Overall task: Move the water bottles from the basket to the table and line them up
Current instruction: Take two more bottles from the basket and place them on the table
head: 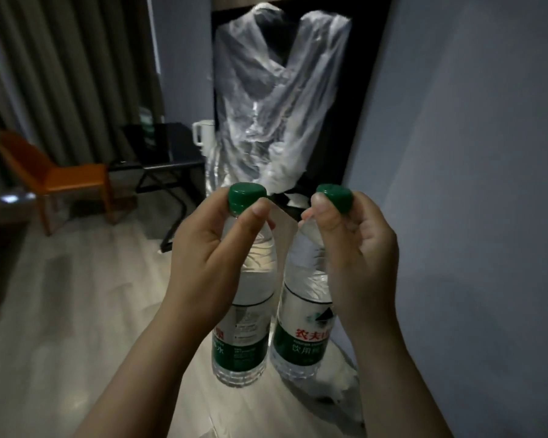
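While left hand (208, 248) and right hand (353, 248) grip bottles (239, 339), plastic bag (279, 99) ahead.

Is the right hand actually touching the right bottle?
Touching. The head view shows the right hand holding the right bottle at the top, with thumb and fingers curled round the neck and green cap and no gap between them.

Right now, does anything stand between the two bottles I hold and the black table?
Nothing visible does. From the left bottle and right bottle to the table lies open floor; the orange chair stands left of the table, the plastic sheet right of it.
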### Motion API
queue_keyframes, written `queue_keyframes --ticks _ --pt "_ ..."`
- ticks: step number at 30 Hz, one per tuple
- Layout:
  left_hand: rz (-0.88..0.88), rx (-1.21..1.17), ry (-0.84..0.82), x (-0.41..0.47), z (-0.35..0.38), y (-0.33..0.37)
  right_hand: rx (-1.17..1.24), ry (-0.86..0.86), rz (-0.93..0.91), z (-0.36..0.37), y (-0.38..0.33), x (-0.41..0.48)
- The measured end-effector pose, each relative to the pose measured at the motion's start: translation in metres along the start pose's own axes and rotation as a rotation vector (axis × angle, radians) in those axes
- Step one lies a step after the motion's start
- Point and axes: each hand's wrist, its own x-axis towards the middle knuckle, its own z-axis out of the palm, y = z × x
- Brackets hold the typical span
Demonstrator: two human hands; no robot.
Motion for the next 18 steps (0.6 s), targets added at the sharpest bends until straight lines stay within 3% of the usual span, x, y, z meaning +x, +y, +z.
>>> queue_keyframes --ticks 10,18 --pt "-0.001 0.246 0.247 0.055 -0.032 -0.041 0.249 -0.282 -0.034 0.07 0.055 0.078" --pt "-0.035 0.328 0.358 0.092 -0.073 -0.083 0.325 -0.384 -0.017 0.139 0.099 0.113"
